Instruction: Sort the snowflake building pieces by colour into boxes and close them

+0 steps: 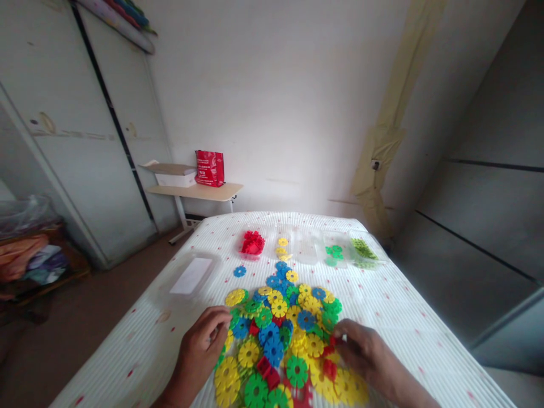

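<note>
A heap of flower-shaped plastic snowflake discs in blue, yellow and green lies on the table, with several red plastic building pieces mixed in. At the heap's left edge is my left hand, its fingers curled together; whatever is in them, if anything, is hidden. My right hand reaches into the right side of the heap. Its thumb and fingers pinch at a red plastic building piece, partly covered by the fingertips. Another red piece lies just below that hand.
Along the far side stand clear containers: one with red pieces, one with yellow discs, one with green pieces, one with light-green pieces. A clear tray with white paper lies left. Behind, a side table holds a red bag.
</note>
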### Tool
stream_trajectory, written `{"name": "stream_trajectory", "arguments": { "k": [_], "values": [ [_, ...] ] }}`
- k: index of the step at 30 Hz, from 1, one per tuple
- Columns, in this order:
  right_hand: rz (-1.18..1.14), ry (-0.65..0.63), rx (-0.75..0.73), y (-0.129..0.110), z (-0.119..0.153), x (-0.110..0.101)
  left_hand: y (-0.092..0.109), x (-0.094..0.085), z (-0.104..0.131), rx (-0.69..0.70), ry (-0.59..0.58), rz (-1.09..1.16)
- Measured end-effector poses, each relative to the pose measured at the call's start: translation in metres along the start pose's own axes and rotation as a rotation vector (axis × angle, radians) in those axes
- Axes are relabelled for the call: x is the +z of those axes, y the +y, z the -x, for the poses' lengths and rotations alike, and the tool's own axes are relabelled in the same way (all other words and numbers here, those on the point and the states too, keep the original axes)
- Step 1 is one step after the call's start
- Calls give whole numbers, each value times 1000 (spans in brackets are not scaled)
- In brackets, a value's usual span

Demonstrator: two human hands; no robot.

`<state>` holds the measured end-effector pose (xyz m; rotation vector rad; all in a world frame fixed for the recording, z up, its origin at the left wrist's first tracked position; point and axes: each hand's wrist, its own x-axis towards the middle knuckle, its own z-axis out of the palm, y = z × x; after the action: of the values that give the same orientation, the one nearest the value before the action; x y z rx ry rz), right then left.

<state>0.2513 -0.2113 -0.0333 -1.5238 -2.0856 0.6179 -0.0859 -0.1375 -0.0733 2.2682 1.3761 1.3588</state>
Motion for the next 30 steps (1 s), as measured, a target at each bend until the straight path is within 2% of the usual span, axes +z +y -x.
{"name": "stream_trajectory", "arguments": {
  "k": [3, 8, 15, 18, 22, 24, 30],
  "values": [
    [6, -34, -25, -5, -3, 8, 1, 0, 1, -9, -14, -2],
    [74, 16, -61, 0, -7, 20, 4, -1, 0, 1, -19, -3],
    [108, 27, -10, -5, -16, 4, 6, 2, 0, -13, -47, 12],
    [117, 43, -45, -12, -27, -3, 8, 5, 1, -27, -42, 16],
    [77, -82, -142, -26, -37, -7, 10, 5, 1, -35, -44, 16],
    [74, -136, -135, -31, -35, -8, 10, 4, 1, -45, -41, 15],
    [19, -131, -49, -20, -21, 0, 8, 5, 2, -37, -40, 33]
  ]
}}
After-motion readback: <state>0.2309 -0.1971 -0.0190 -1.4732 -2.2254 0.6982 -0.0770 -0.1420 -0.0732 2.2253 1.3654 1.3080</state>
